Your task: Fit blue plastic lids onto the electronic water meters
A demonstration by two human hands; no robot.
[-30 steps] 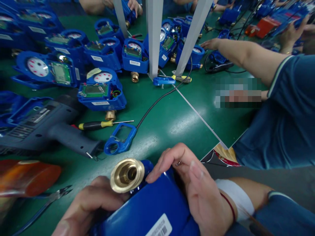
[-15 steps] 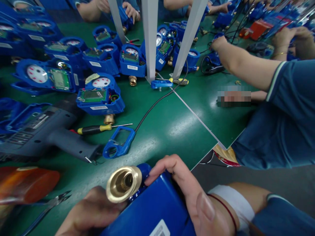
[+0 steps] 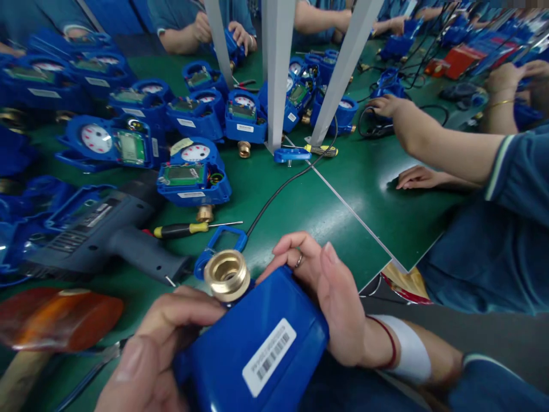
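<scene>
Both hands clasp the blue meter housing (image 3: 257, 349) in front of the heat gun (image 3: 103, 234): left hand (image 3: 163, 349) wraps its near side, right hand (image 3: 334, 297) the far; the bottom edge cuts off its lower part.

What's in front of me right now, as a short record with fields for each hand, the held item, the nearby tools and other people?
left hand: left hand grips the blue meter housing from the left
right hand: right hand cups its right side
held item: brass fitting points up; barcode label faces the camera
nearby tools: heat gun, yellow-and-black screwdriver, both on the green table
other people: co-worker's arm reaches across at right
</scene>
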